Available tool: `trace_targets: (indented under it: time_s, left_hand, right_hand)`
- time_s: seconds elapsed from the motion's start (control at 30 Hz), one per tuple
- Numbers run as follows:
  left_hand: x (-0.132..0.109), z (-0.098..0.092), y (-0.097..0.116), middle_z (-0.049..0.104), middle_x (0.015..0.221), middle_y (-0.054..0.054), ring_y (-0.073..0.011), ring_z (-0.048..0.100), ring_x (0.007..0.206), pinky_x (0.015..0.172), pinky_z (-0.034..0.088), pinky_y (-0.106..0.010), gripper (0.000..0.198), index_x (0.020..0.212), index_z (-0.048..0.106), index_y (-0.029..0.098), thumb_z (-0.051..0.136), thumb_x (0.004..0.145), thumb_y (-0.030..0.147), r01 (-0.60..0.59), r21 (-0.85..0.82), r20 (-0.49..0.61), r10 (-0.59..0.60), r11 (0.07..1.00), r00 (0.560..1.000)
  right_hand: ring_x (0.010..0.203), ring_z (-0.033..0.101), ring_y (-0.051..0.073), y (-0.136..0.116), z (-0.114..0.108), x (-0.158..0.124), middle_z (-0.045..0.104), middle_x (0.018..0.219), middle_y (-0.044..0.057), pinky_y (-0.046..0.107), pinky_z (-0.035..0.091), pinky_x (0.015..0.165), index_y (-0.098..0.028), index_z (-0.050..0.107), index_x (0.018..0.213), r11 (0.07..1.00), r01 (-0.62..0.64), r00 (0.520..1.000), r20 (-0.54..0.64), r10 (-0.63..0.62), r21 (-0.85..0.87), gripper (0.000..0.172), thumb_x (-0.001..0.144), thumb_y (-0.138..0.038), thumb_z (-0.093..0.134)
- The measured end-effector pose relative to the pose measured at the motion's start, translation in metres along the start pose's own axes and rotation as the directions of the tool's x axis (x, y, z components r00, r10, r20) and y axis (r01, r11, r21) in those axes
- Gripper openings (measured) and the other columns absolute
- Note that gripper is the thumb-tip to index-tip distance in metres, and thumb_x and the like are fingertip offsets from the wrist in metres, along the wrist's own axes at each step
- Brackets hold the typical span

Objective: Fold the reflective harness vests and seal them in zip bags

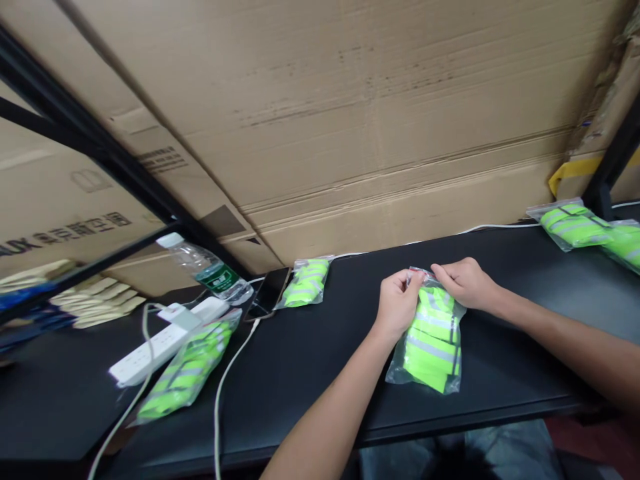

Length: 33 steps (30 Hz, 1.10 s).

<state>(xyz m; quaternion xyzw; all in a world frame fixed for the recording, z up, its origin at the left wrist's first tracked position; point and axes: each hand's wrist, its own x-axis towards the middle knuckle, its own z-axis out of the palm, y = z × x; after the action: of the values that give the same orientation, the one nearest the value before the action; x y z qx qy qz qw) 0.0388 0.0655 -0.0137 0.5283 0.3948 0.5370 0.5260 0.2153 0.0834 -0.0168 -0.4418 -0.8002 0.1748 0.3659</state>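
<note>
A clear plastic bag with folded neon-green reflective vests (431,341) lies on the black table (320,360). My left hand (397,303) pinches the bag's top edge on the left. My right hand (465,283) pinches the same top edge on the right. Both hands are closed on the bag's opening, close together.
More bagged green vests lie at the left front (187,365), at the back centre (307,282) and at the far right (575,225). A water bottle (207,269), a phone (269,291), a white power strip (165,340) and cables sit at the left. Cardboard boxes (350,120) stand behind the table.
</note>
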Motion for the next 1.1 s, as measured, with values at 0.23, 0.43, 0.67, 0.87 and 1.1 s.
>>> trace_targets:
  time_s: [0.23, 0.43, 0.67, 0.87, 1.1]
  left_hand:
    - [0.001, -0.006, 0.006, 0.071, 0.068, -0.005, -0.0153, 0.061, 0.06, 0.06, 0.046, -0.027, 0.032, 0.073, 0.077, 0.013, 0.088, 0.064, 0.042, 0.084, -0.026, 0.062, -0.082, 0.996, 0.995]
    - [-0.004, -0.019, 0.027, 0.076, 0.075, -0.009, -0.0185, 0.068, 0.065, 0.065, 0.053, -0.029, 0.031, 0.079, 0.079, 0.013, 0.086, 0.068, 0.04, 0.162, -0.096, -0.002, -0.163, 0.982, 0.987]
    - [-0.054, -0.102, 0.074, 0.078, 0.076, -0.01, -0.021, 0.073, 0.065, 0.067, 0.06, -0.03, 0.034, 0.085, 0.079, 0.013, 0.09, 0.063, 0.037, 0.303, -0.172, -0.312, -0.343, 0.937, 0.886]
    - [-0.077, -0.223, 0.133, 0.079, 0.077, -0.007, -0.0238, 0.074, 0.065, 0.057, 0.061, -0.029, 0.037, 0.083, 0.077, 0.018, 0.092, 0.055, 0.037, 0.575, 0.152, -0.529, -0.425, 0.804, 0.735]
    - [-0.049, -0.32, 0.122, 0.08, 0.087, -0.007, -0.0368, 0.074, 0.092, 0.078, 0.06, -0.039, 0.046, 0.091, 0.074, 0.022, 0.078, 0.057, 0.052, 0.586, 0.728, -0.569, -0.164, 0.357, 0.806]
  right_hand:
    - [0.047, 0.032, 0.011, -0.013, 0.007, 0.001, 0.036, 0.047, -0.002, 0.03, 0.025, 0.051, -0.022, 0.029, 0.052, 0.998, -0.034, 0.996, -0.085, 0.038, 0.053, 0.062, 0.099, -0.063, 0.034]
    - [0.056, 0.05, 0.014, -0.007, 0.005, -0.007, 0.053, 0.063, -0.001, 0.028, 0.039, 0.054, -0.023, 0.054, 0.078, 0.98, -0.028, 0.998, 0.06, 0.017, 0.197, 0.042, 0.103, -0.052, 0.037]
    - [0.072, 0.06, 0.018, 0.0, 0.011, -0.017, 0.064, 0.085, 0.002, 0.032, 0.048, 0.07, -0.025, 0.05, 0.118, 0.946, -0.132, 0.906, 0.424, -0.006, 0.297, 0.028, 0.104, -0.047, 0.04]
    - [0.073, 0.058, 0.016, -0.003, 0.01, -0.011, 0.064, 0.086, 0.0, 0.031, 0.045, 0.073, -0.025, 0.051, 0.119, 0.96, -0.181, 0.852, 0.521, 0.046, 0.212, 0.03, 0.104, -0.048, 0.039]
    - [0.072, 0.057, 0.015, -0.003, 0.009, -0.008, 0.064, 0.085, -0.001, 0.029, 0.043, 0.07, -0.024, 0.053, 0.12, 0.953, -0.205, 0.842, 0.537, 0.057, 0.221, 0.032, 0.104, -0.048, 0.039]
